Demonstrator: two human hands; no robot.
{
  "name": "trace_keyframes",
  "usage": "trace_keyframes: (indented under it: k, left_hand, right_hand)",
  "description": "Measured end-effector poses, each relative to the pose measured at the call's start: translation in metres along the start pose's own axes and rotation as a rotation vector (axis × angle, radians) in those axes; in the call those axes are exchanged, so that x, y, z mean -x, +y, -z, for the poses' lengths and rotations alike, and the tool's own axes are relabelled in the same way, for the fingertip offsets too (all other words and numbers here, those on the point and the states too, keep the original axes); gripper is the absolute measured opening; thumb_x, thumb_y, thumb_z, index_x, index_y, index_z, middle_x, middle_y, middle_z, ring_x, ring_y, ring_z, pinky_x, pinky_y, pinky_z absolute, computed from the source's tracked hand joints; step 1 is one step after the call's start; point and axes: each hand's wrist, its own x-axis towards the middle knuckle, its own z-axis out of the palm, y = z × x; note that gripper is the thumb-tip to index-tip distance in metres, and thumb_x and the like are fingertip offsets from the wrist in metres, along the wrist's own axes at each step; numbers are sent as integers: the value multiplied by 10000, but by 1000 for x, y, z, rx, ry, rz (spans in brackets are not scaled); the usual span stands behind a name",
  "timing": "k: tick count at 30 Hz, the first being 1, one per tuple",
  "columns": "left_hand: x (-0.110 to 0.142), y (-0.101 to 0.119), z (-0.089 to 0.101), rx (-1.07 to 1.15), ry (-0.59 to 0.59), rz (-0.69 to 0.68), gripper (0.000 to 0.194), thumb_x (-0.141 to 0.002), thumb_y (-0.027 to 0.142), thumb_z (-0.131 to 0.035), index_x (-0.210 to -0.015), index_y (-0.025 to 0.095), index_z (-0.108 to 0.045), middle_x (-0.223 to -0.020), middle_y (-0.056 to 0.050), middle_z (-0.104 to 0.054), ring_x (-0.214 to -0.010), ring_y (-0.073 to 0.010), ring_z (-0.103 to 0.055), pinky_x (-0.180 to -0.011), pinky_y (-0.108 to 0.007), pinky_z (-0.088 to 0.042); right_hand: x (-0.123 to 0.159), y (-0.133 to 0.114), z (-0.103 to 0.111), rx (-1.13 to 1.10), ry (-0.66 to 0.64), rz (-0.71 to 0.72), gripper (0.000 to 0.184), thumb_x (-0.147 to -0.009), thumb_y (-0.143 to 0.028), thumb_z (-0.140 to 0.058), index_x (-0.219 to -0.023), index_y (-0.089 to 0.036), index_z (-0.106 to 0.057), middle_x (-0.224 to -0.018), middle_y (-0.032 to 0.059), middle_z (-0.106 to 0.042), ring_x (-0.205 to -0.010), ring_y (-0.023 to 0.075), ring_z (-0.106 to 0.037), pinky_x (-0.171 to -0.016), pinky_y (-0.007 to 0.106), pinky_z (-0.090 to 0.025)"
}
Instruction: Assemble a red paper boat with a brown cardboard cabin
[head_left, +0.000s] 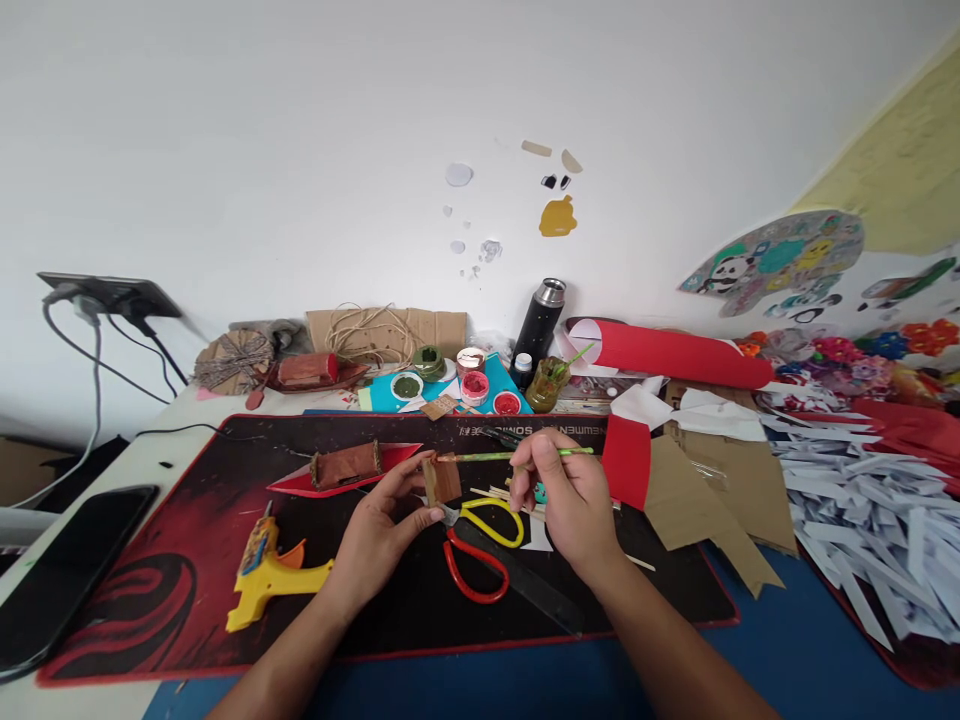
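My left hand [390, 515] is closed on a small brown piece of cardboard [444, 482], held upright between thumb and fingers. In my right hand [559, 490] is a thin green paintbrush [480, 457], its tip at the top edge of the brown piece. Below the hands lie scissors [480, 560] with one red and one yellow handle, beside a dark flat blade-like strip [544, 590]. Left of my left hand, a red paper boat [345, 468] with a brown rolled cover rests on the mat. A yellow glue gun [270, 575] lies nearer to me.
Open paint pots [474, 385] stand on blue paper behind the mat [202, 590], with a jar of murky water [547, 385] and a black flask [538, 325]. To the right lie cardboard pieces [682, 495], a red paper roll [675, 355] and heaped white paper strips [877, 530]. A phone [67, 580] lies left.
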Motion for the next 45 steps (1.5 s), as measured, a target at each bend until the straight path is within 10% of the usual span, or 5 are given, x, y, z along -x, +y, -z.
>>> trace_keyframes:
  k: [27, 45]
  left_hand:
    - [-3, 10, 1, -19, 120, -30, 654, -802, 442, -852, -1368, 215, -614, -1123, -92, -845, -1110, -320, -801, -1019, -470, -606]
    - [-3, 7, 4, 62, 131, -5, 711, -764, 443, -898, -1371, 219, -602, -1173, -102, -843, -1159, -336, -790, -1030, -475, -612]
  right_hand:
    - [9, -1, 6, 19, -71, -21, 530, -1086, -633, -598, -791, -196, -649, -534, -13, -617, -443, 131, -611, -453, 217, -419]
    - [5, 4, 21, 74, 107, -52, 601, -976, -770, -669, -785, -201, -665, -525, -13, -613, -443, 145, -613, -446, 234, -442]
